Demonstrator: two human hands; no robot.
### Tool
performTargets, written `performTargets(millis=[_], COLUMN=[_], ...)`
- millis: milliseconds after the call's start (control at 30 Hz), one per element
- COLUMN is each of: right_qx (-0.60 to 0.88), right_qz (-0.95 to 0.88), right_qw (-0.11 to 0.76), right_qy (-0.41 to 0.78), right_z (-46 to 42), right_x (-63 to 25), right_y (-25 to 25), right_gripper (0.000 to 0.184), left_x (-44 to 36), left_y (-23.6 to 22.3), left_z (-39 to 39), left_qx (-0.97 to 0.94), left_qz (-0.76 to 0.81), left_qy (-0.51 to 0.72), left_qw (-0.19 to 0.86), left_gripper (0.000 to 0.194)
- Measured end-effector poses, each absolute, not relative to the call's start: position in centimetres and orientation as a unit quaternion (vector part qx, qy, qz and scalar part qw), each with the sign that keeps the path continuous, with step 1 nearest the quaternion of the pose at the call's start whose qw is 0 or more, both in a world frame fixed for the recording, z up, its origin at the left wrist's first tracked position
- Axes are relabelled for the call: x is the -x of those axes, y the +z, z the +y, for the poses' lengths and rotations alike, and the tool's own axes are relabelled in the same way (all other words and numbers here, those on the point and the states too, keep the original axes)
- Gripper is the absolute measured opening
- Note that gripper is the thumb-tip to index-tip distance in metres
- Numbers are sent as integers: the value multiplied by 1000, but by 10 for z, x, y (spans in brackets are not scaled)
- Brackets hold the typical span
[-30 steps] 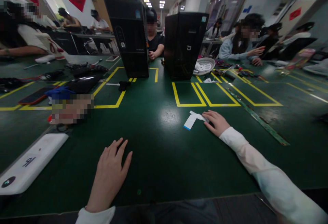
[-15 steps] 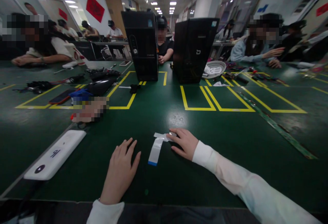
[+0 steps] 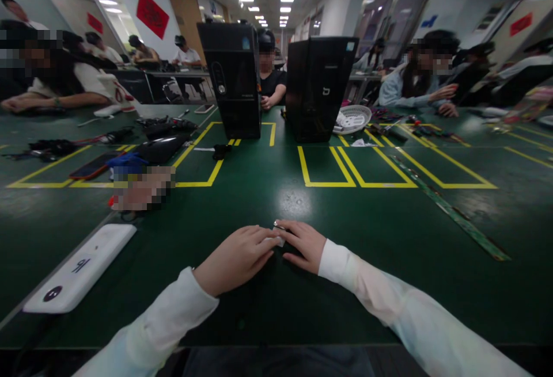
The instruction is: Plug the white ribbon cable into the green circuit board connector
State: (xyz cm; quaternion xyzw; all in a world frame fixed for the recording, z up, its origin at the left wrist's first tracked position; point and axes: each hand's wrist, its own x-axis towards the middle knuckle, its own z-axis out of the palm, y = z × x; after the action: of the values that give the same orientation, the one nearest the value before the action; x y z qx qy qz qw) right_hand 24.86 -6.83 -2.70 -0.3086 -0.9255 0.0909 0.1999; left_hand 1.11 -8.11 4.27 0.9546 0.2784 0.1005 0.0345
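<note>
A flat white ribbon cable (image 3: 280,240) lies on the green table, mostly covered by my two hands. Only a small whitish bit of it shows between the fingertips. My left hand (image 3: 239,255) reaches in from the left, its fingers closed together over the cable and the thumb below them. From the other side, my right hand (image 3: 303,244) presses its bent fingertips onto the same cable, its thumb a little apart. The fingertips of both hands meet or nearly meet. A small shiny part (image 3: 277,225) shows at the right fingertips; I cannot make out what it is.
A white power bank-like device (image 3: 82,267) lies at the left. Two black computer towers (image 3: 231,80) stand ahead. A long green circuit strip (image 3: 453,210) lies right, near a white basket (image 3: 353,119). Cables and tools (image 3: 164,126) are at the back left. Other people sit around.
My left hand has moved right and forward from the bare table onto the ribbon cable. Its blue-ended strip, visible before, is now hidden. My right hand has stayed at the cable.
</note>
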Motion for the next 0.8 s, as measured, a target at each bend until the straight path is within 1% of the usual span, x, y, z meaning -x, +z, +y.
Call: performTargets(millis=[100, 200, 333, 500, 567, 667, 800], right_qx=[319, 332, 371, 432, 458, 514, 672], right_qz=[-922, -917, -900, -870, -861, -838, -727], right_qw=[202, 210, 228, 236, 219, 166, 84], right_qy=[83, 64, 26, -13, -35, -75, -113], right_z=[-64, -55, -35, -16, -13, -9, -6], right_x=[-253, -267, -299, -332, -342, -360, -403], right_y=[-31, -34, -38, -46, -46, -40, -26], right_gripper=[56, 52, 48, 52, 55, 59, 62], left_x=[-24, -30, -29, -29, -29, -27, -25], left_y=[39, 31, 21, 15, 14, 14, 12], left_z=[-60, -52, -58, -67, -69, -71, -70], left_qx=[-964, -960, -955, -957, -954, -952, -954], left_qz=[243, 240, 240, 248, 263, 274, 266], left_qy=[108, 140, 161, 126, 110, 102, 108], left_qw=[29, 36, 62, 83, 89, 91, 90], left_gripper=[25, 24, 26, 35, 39, 42, 44])
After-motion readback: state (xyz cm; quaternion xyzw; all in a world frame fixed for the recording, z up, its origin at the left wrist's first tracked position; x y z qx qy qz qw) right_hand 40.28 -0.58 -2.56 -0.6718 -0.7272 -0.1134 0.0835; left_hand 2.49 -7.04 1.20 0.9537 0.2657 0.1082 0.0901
